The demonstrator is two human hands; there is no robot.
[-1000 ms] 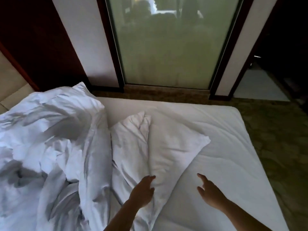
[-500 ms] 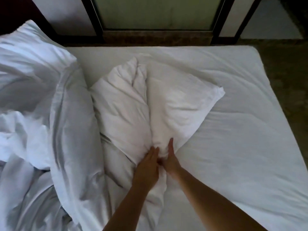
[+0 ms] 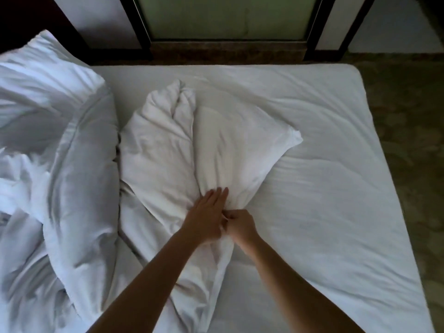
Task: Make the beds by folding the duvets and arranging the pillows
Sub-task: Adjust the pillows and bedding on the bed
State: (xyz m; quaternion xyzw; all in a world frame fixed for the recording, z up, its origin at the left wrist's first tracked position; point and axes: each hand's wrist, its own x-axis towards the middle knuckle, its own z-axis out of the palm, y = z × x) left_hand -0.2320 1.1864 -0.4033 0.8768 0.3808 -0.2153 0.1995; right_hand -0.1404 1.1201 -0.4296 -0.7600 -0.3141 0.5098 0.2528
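A white pillow [image 3: 230,150] lies creased down its middle on the white bed sheet [image 3: 324,188], one corner pointing right. My left hand [image 3: 206,212] rests flat on the pillow's near part with its fingers straight. Beside it, touching it, my right hand [image 3: 240,224] has its fingers curled and pinches a bunch of the pillow's fabric at the near end. A crumpled white duvet [image 3: 55,164] is heaped over the left side of the bed, against the pillow's left edge.
The mattress's far edge [image 3: 240,67] runs close to a wall with a dark-framed frosted glass door [image 3: 225,18]. Patterned carpet [image 3: 408,140] shows along the bed's right side. Dark wood [image 3: 21,20] stands at the far left.
Both hands came together onto the pillow's near end. The right hand went from open fingers to pinching the fabric. The camera tilted down and closer to the bed.
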